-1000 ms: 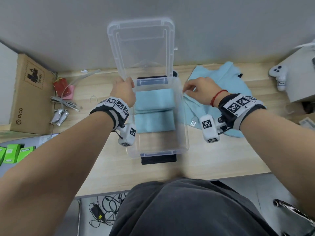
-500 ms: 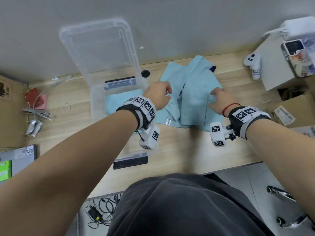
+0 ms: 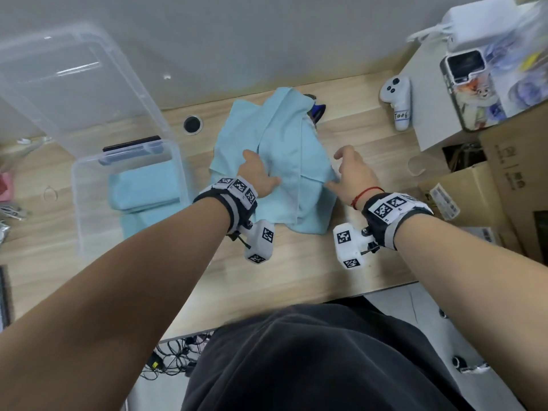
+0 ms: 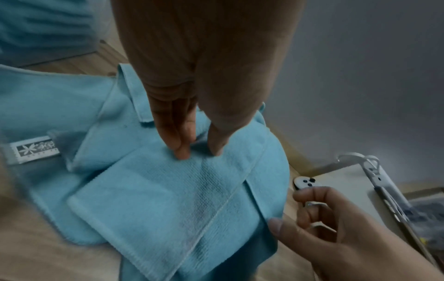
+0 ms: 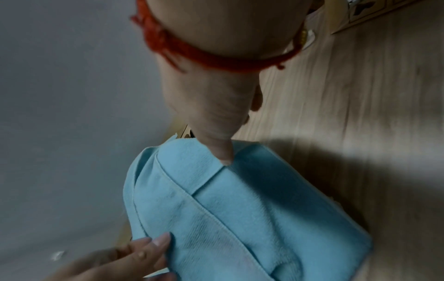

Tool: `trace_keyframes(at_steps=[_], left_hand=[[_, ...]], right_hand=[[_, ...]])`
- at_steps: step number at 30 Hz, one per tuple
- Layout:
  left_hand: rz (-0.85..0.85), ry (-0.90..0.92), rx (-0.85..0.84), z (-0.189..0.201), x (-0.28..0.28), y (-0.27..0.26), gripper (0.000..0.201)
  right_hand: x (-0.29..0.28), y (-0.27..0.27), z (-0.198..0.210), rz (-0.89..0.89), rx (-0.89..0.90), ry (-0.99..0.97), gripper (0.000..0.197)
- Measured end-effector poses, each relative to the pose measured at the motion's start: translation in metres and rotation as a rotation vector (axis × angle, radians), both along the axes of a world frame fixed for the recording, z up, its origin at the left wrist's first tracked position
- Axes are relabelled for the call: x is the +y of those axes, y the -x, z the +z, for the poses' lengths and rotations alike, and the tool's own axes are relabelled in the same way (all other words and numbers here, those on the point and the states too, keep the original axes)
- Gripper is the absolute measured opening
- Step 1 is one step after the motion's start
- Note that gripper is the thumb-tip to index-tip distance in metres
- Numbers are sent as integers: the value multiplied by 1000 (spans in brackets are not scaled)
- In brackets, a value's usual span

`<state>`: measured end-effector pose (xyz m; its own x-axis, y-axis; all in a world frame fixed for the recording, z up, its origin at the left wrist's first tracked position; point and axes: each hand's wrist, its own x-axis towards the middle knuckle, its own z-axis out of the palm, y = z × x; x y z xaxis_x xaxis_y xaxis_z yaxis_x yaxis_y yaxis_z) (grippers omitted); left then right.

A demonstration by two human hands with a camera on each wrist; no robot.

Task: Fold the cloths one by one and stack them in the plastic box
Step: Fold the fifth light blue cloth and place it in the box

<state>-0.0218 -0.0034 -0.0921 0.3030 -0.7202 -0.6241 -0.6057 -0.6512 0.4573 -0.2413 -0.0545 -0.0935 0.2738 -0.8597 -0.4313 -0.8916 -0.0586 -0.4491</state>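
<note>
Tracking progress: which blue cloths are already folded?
The two folded cloths inside the clear plastic box; the cloth pile beside it lies loose and rumpled under both hands.

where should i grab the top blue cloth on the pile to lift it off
Take the top cloth by its hemmed edge, one corner per hand, coming from above. The left hand already pinches a raised fold of it; the right hand has its thumb at the right corner, where the hem lies free of the layers beneath, so it should peel off singly.

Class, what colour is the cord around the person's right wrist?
Red cord, shown best in the right wrist view.
</note>
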Motion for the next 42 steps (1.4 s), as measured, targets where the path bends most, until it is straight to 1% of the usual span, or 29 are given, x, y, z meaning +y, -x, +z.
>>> trace_keyframes(at_steps=[2, 3, 5, 6, 7, 9, 11, 13, 15, 17, 20, 21, 22, 23, 25, 27, 28, 29, 31, 32, 33, 34, 35, 36, 37, 38, 39, 41, 42], left_hand=[[-3, -69, -72, 2, -7, -3, 44], [-3, -90, -103, 5, -9, -4, 40], [-7, -145, -135, 8, -11, -9, 47], [-12, -183, -104, 7, -9, -12, 47], [-14, -203, -57, 7, -9, -13, 44], [4, -201, 16, 8, -7, -14, 38], [36, -133, 50, 12, -6, -11, 34], [93, -30, 146, 20, -7, -7, 26], [157, 65, 246, 34, -8, -4, 18], [269, 140, 377, 50, -11, -3, 16], [433, 226, 608, 76, -13, -6, 14], [475, 251, 667, 86, -12, -7, 18], [513, 271, 714, 93, -11, -9, 24], [547, 290, 743, 103, -8, -10, 28], [585, 299, 744, 118, -4, -12, 27], [576, 269, 658, 133, 5, -15, 20], [548, 227, 595, 139, 11, -17, 16], [483, 169, 527, 147, 20, -19, 14], [254, 26, 358, 153, 34, -24, 18], [127, -18, 257, 154, 39, -28, 20], [33, -15, 142, 155, 43, -30, 24], [-15, 42, 24, 157, 46, -33, 31], [-24, 153, -64, 161, 50, -35, 42], [-40, 296, -110, 165, 54, -35, 57], [-102, 438, -125, 170, 58, -35, 70], [-201, 533, -119, 175, 63, -35, 79], [-308, 584, -113, 181, 69, -32, 83], [-466, 606, -39, 183, 81, -29, 80], [-500, 571, 37, 181, 88, -25, 76]], right_hand=[[-4, -3, 3, 5, -30, 12, 42], [-6, -4, 5, 25, -44, -18, 35], [-6, -11, 6, 104, -81, -128, 24], [-2, -15, 5, 147, -94, -186, 23], [-1, -18, 5, 190, -98, -231, 27], [2, -24, 3, 258, -86, -279, 41], [3, -28, 0, 270, -93, -313, 49], [3, -29, -1, 239, -157, -363, 48], [3, -31, 1, 181, -295, -424, 40], [-1, -34, 8, 103, -450, -466, 37], [-11, -43, 31, -35, -664, -567, 52], [-14, -46, 42, -70, -718, -612, 55], [-17, -48, 54, -85, -738, -633, 55], [-20, -50, 67, -72, -741, -613, 51], [-26, -53, 84, -23, -743, -477, 34], [-29, -57, 105, -16, -793, -353, 17], [-31, -59, 115, -35, -833, -320, 20], [-31, -61, 124, -50, -877, -296, 25], [-26, -63, 149, -26, -934, -262, 30], [-23, -64, 161, 6, -935, -243, 31], [-17, -64, 173, 56, -926, -224, 31], [-10, -65, 184, 116, -910, -213, 30], [-3, -65, 194, 177, -894, -210, 28], [4, -66, 202, 231, -871, -216, 26], [14, -65, 211, 268, -837, -217, 23], [26, -64, 219, 297, -798, -222, 20], [37, -63, 225, 323, -774, -235, 17], [62, -61, 235, 373, -758, -259, 14], [74, -59, 238, 392, -742, -265, 12]])
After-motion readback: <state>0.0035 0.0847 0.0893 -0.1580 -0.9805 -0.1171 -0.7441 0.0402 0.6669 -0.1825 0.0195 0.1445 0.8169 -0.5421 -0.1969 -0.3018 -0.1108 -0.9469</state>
